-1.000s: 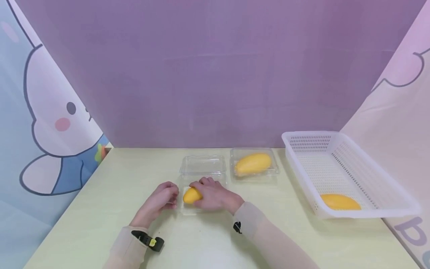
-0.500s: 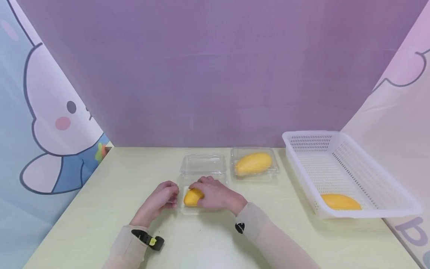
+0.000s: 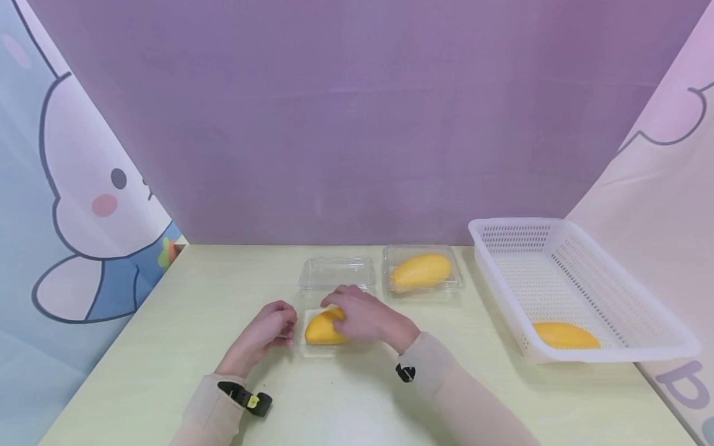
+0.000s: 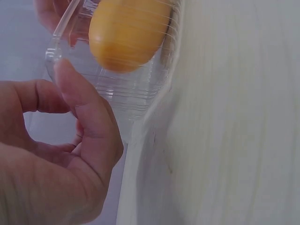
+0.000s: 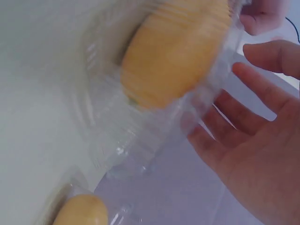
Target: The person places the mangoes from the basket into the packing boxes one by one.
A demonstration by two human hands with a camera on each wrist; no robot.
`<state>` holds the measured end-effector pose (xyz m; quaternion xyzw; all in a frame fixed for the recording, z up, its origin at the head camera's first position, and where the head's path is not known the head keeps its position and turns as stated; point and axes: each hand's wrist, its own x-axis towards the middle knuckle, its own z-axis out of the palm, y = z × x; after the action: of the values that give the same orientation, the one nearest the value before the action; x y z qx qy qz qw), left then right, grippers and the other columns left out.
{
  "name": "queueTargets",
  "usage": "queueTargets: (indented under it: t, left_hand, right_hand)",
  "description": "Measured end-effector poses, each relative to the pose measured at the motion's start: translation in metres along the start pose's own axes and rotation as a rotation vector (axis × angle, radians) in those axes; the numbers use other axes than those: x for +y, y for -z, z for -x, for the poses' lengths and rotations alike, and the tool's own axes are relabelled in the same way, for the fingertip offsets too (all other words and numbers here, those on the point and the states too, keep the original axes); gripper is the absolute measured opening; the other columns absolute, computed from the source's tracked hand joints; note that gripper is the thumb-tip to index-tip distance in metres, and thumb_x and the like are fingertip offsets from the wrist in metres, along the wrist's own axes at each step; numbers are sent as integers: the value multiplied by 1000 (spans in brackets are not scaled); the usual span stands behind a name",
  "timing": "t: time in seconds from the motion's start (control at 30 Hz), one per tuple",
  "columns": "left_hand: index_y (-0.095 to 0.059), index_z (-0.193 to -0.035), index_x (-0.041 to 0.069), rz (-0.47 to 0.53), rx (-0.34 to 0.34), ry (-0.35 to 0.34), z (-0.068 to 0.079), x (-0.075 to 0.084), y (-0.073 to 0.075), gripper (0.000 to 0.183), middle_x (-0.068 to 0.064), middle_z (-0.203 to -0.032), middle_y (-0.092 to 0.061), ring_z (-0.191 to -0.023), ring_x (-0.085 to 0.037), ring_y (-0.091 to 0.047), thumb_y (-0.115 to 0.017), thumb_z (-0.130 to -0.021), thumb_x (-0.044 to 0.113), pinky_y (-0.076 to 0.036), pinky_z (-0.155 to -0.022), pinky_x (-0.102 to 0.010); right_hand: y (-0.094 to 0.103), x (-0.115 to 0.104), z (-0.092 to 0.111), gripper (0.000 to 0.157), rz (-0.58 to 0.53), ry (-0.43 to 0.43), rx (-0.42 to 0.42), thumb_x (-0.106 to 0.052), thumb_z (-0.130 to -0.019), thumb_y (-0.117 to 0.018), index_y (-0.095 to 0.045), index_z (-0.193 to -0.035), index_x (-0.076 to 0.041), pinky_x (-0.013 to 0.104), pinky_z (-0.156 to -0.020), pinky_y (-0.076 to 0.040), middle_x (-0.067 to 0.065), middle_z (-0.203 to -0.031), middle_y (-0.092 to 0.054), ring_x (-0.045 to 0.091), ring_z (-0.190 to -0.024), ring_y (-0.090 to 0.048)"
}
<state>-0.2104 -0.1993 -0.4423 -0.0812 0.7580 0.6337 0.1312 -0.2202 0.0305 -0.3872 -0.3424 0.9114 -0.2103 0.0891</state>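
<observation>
A yellow mango (image 3: 322, 329) lies in the base of a clear plastic clamshell box (image 3: 318, 351), whose lid (image 3: 337, 271) is folded back away from me. My left hand (image 3: 270, 324) is at the box's left side. In the left wrist view, its thumb and index finger pinch the rim of the clear box (image 4: 119, 96). Over the right end of the mango is my right hand (image 3: 368, 314). The right wrist view shows the fingers of that hand (image 5: 253, 133) spread and relaxed beside the box wall, apart from the mango (image 5: 173, 61).
A closed clear box (image 3: 394, 255) with another mango (image 3: 421, 271) inside stands at the back, right of the open one. At the right is a white perforated basket (image 3: 504, 310) holding one mango (image 3: 565, 334). A purple panel (image 3: 357, 136) rises behind the table.
My right hand has shifted slightly right and loosened from the mango, showing more of it. The mango has moved a little to the right and turned in the box. My left hand stays put.
</observation>
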Motion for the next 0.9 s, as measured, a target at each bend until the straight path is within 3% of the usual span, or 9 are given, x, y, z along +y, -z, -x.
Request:
queueTargets:
  t: [0.23,0.53,0.73,0.9]
  left_hand:
    - [-49,-106,-4,-12,-12,-6,0,-1,2,19,-7,-79,-49,-65,-18,-51,-49,-89,4,-51,-57,-28]
    - [-48,-105,-3,-27,-19,-8,2,-1,2,17,-6,-78,-48,-64,-19,-50,-49,-89,4,-50,-57,-29]
    - [-48,-104,-3,-30,-26,-6,1,-2,3,17,-6,-77,-48,-63,-19,-50,-48,-88,3,-50,-56,-28]
    - [-49,-103,-4,-38,-21,-7,1,-2,4,17,-7,-77,-48,-63,-19,-50,-48,-88,4,-50,-56,-28]
  right_hand:
    - [11,6,7,31,-39,-86,127,-19,-98,-61,-66,-128,-12,45,-104,-46,7,-130,-59,28,-122,-53]
    - [13,22,9,34,-106,-188,309,-18,-97,-62,-64,-130,-7,50,-104,-46,13,-131,-60,35,-123,-55]
    - [12,32,8,39,-144,-246,364,-18,-96,-64,-61,-133,-5,45,-91,-53,13,-124,-62,29,-107,-62]
    - [9,36,10,44,-160,-294,376,-18,-96,-64,-58,-135,0,48,-94,-53,17,-125,-62,33,-110,-63]
